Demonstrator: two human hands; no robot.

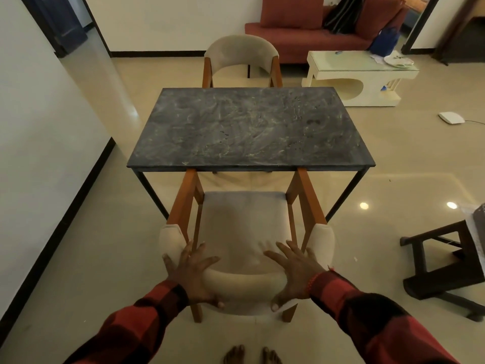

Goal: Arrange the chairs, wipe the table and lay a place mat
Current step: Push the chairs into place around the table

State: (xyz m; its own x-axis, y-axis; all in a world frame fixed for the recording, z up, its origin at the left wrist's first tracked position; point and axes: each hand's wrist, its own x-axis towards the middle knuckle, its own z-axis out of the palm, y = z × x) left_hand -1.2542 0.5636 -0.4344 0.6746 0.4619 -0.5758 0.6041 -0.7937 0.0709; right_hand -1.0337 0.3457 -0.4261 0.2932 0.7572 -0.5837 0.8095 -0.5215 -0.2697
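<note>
A dark, smeared stone-look table (249, 127) on thin black legs stands in the middle. The near chair (244, 222), beige cushions on an orange wooden frame, faces the table with its arm fronts at the table's near edge. My left hand (190, 269) and my right hand (294, 271) rest on its curved backrest, fingers spread straight over the top and thumbs under the back. A second matching chair (241, 53) stands at the table's far side, facing me. No cloth or place mat is in view.
A white wall runs along the left. A cream coffee table (359, 74) and a red sofa (301, 35) stand at the back right. A dark wooden stool (451, 266) is at the right edge. A white device (451, 118) lies on the floor.
</note>
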